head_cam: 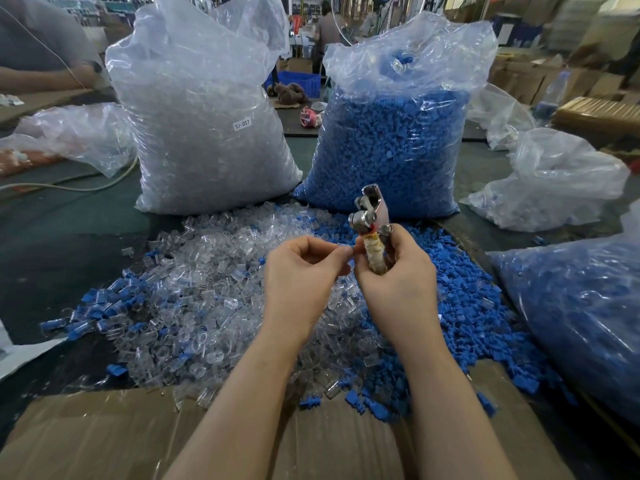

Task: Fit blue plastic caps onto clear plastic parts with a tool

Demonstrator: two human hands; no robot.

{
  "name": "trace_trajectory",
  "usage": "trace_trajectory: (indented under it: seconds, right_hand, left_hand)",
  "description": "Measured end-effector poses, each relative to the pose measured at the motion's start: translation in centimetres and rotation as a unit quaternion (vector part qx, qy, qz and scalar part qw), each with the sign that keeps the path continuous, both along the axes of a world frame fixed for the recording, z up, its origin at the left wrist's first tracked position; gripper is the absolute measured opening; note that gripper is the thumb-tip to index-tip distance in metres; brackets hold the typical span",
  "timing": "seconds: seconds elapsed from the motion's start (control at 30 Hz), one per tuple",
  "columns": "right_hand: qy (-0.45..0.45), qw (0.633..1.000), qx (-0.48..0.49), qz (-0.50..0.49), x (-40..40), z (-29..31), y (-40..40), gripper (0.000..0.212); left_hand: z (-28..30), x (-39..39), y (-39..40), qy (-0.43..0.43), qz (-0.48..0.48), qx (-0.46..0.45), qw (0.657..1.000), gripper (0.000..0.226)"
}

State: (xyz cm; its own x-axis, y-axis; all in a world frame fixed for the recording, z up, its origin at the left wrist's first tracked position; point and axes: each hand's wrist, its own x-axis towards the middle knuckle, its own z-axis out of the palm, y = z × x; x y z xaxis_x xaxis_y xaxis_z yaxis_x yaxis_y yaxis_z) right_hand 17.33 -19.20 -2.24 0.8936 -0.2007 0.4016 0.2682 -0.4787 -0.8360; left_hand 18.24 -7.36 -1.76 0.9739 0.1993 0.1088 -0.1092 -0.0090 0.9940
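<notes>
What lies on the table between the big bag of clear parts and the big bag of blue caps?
In the head view, only a narrow strip of dark table shows between the bag of clear parts and the bag of blue caps.

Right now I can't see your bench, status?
Right hand grips tool. Left hand pinching at it, part hidden. Nothing in the way.
</notes>
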Motion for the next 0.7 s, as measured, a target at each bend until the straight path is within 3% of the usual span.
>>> trace_trajectory:
  seconds: [0.13,0.33,0.7]
  right_hand:
    - [0.038,0.997,0.029,0.054,0.0,0.3,-0.6,0.007]
    - [0.143,0.983,-0.014,0.110,-0.1,-0.1,-2.1,0.007]
    - [0.177,0.970,-0.062,0.155,0.0,-0.1,-2.0,0.015]
  left_hand:
    - [-0.2,0.2,0.4,-0.015,0.002,0.019,1.000,0.011]
    - [0.0,0.3,0.8,-0.024,-0.032,-0.055,0.998,0.007]
    - [-0.4,0.6,1.2,-0.043,-0.060,-0.074,0.995,0.008]
